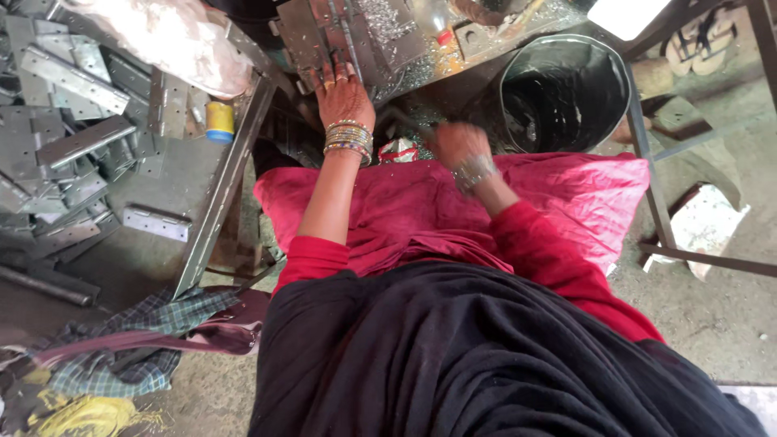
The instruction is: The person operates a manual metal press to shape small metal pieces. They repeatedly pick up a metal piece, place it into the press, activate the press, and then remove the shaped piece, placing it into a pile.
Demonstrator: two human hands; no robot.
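Directly ahead in the head view, the left hand (343, 95) lies flat with its fingers spread and pressed down on a grey metal hinge plate (324, 36) that rests on the machine bed (421, 65); the plate sits at twelve o'clock from that hand, under and just beyond the fingertips, and its long axis runs roughly from eleven to five o'clock, close to the line of the forearm. Bangles (349, 138) ring that wrist. The right hand (456, 144) is at about four o'clock from the plate, near it but apart, blurred and seemingly curled shut; whether it grips a handle or anything at all cannot be told. So the left hand is the one on the plate and the right is the farther of the two. A dark metal bucket (566, 93) stands at two o'clock from the right hand, just beside the bed. Off at nine o'clock from the left hand, a heap of loose hinges (73, 137) covers a side table (222, 194), with a small yellow spool (218, 121) near its edge. A pink cloth (591, 202) covers the lap beneath both wrists
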